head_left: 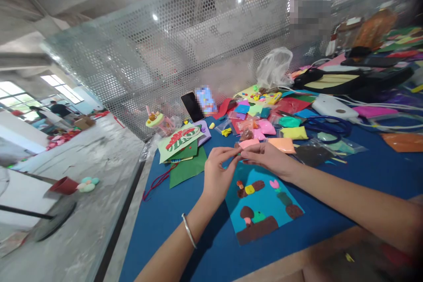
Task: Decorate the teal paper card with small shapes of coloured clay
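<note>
My left hand (216, 172) and my right hand (266, 156) meet fingertip to fingertip above a light-blue card (264, 205). Between the fingertips sits a tiny piece of brownish clay (238, 153), pinched by both hands. The card lies on the blue table cover and carries brown, yellow, green and pink clay shapes. A silver bangle (189, 230) circles my left wrist. Just beyond my hands lie bags of coloured clay (280, 143) in orange, pink, yellow and green.
A green and cream paper craft (180, 141) lies to the left. A phone (192, 106) leans on the perforated metal screen (165, 53). Blue scissors (327, 125), a white device with cables (333, 106), a plastic bag and black bags crowd the far right. People stand far left.
</note>
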